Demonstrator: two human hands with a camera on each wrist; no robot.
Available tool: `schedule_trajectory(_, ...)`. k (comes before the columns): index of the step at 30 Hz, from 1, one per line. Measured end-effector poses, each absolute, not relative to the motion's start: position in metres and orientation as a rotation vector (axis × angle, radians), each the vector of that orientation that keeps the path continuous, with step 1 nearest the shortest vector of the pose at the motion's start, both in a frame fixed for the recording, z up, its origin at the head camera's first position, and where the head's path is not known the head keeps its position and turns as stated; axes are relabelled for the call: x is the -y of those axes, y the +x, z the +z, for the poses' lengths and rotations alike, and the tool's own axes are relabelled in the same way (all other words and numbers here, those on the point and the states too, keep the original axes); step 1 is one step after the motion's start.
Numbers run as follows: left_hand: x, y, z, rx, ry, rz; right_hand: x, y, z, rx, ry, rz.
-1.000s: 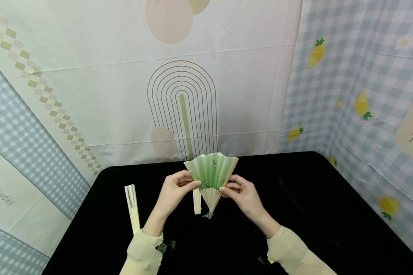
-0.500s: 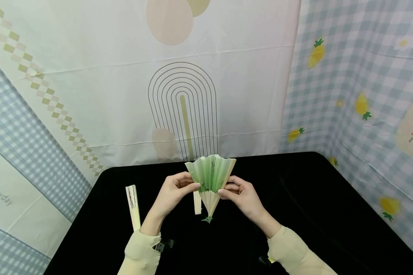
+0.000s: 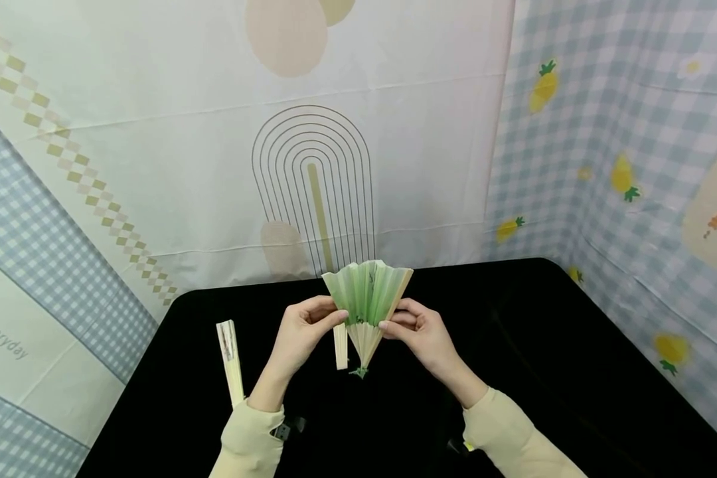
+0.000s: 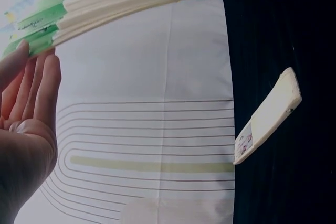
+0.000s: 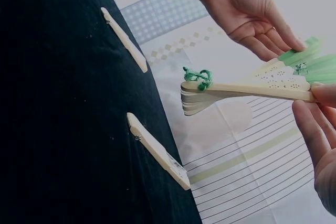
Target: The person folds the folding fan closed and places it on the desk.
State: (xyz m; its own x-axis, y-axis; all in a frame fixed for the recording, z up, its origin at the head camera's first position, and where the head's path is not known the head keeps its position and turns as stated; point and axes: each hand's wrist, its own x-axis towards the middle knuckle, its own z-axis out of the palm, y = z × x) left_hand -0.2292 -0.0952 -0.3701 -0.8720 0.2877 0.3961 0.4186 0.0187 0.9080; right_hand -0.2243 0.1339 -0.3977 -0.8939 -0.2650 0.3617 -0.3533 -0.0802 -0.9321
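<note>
A green folding fan (image 3: pixel 367 292), partly spread, is held up above the black table between both hands. Its pale wooden ribs (image 5: pixel 236 92) meet at the lower end, where a green cord (image 5: pixel 199 77) is tied. My left hand (image 3: pixel 301 335) pinches the fan's left edge between thumb and fingers. On the opposite edge, my right hand (image 3: pixel 421 335) pinches the outer rib the same way. Behind the held fan lies a folded fan (image 3: pixel 341 348), its upper part hidden in the head view. Another folded fan (image 3: pixel 230 362) rests near my left forearm, its lower end covered by the sleeve.
The black table (image 3: pixel 514 372) stretches out under the hands, with rounded far corners. A pale patterned cloth (image 3: pixel 215 166) hangs behind it. On the right hangs a blue checked cloth (image 3: pixel 609 133) with pineapples. Dark devices are strapped at both wrists.
Over the last second the fan narrows slightly and dips, then widens a little and rises. Both hands keep their pinch on it. The folded fans stay where they lie.
</note>
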Motion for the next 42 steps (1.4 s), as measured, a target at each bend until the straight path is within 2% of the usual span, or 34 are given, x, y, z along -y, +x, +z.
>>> schedule_trajectory(8,0.092,-0.243,-0.393,2.062,-0.727,-1.916,-0.13,-0.22,-0.385,2.071,0.654,2.133)
schedule_trajectory(20,0.085,-0.223,-0.365,2.081,-0.657,-1.849,-0.126,-0.22,-0.381,2.073,0.659,2.102)
schedule_trajectory(42,0.085,-0.223,-0.365,2.15,-0.815,-1.917,-0.126,-0.218,-0.38,2.127,0.711,2.117)
